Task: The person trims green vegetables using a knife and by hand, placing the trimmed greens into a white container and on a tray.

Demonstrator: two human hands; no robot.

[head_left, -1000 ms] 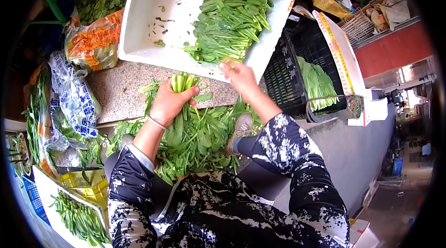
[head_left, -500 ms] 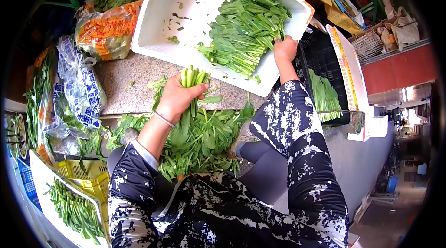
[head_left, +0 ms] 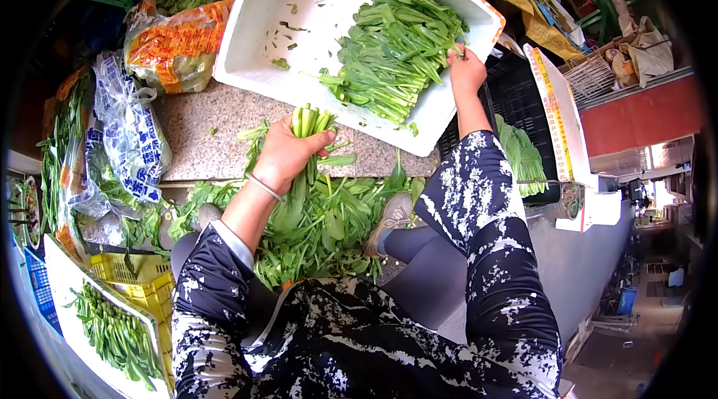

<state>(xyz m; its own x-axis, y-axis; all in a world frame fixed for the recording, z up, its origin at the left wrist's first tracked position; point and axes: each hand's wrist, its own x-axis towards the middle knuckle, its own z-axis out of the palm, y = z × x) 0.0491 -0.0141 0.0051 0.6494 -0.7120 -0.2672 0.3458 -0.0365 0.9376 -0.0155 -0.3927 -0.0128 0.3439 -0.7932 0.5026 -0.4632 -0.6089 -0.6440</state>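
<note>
My left hand (head_left: pixel 288 148) is closed around a bunch of leafy green stalks (head_left: pixel 308 124). The cut stem ends point up past my fingers, and the leaves hang below. A white foam box (head_left: pixel 258 55) lies in front of me with a pile of leafy greens (head_left: pixel 396 47) in its right half. At the right end of that pile is my right hand (head_left: pixel 467 71), inside the box with thumb and fingers pinched together. What they pinch is too small to make out. Beneath my left hand, loose greens (head_left: pixel 329 227) cover the ground between my feet.
Bagged greens (head_left: pixel 176 47) and a blue-printed plastic bag (head_left: pixel 134 130) stand at the left. Lower left, another foam box (head_left: pixel 63 272) holds bundled greens beside a yellow crate (head_left: pixel 149 294). A black crate (head_left: pixel 527 92) with greens stands at the right, against an upright white panel (head_left: pixel 557 115).
My right hand has shifted slightly up along the pile's right end, and its fingers have turned into a pinch. My left hand still holds the stalks in about the same place.
</note>
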